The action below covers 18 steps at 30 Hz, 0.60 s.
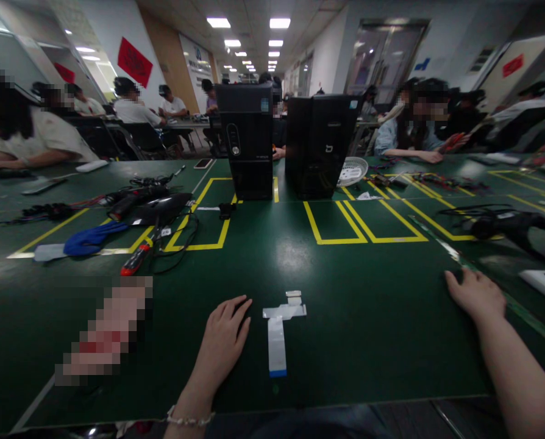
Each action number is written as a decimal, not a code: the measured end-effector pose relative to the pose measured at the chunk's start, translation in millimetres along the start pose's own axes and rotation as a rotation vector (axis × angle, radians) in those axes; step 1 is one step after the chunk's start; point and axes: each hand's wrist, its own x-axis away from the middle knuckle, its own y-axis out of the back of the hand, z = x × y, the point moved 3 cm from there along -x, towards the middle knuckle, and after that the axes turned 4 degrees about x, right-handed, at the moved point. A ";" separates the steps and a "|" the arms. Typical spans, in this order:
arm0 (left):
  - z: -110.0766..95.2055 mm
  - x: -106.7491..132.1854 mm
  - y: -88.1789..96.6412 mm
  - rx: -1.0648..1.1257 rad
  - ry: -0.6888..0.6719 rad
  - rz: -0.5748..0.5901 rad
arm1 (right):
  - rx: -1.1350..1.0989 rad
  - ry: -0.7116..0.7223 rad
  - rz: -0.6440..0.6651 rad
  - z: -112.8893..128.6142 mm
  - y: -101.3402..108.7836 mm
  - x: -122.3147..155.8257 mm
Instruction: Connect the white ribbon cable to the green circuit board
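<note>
My left hand (pixel 224 334) lies flat on the dark green table (pixel 355 329) with its fingers stretched out, holding nothing. Just right of it lies a white flat ribbon cable (pixel 278 335) with a blue tip, not touched. My right hand (pixel 476 296) rests palm down further right on the table, fingers loosely extended, empty, near a strip of tape. A white flat object (pixel 544 283) lies beyond it at the right edge.
Two black computer towers (pixel 249 140) (pixel 320 146) stand at mid-table among yellow tape outlines. Left are a red-handled screwdriver (pixel 135 259), a blue cloth (pixel 92 239), cables and a black tool (pixel 156 210). A black tool (pixel 512 225) lies right. People sit around.
</note>
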 end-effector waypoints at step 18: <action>-0.1 -0.9 0.6 0.014 0.006 0.016 | -0.121 0.492 0.029 25.8 5.4 26.9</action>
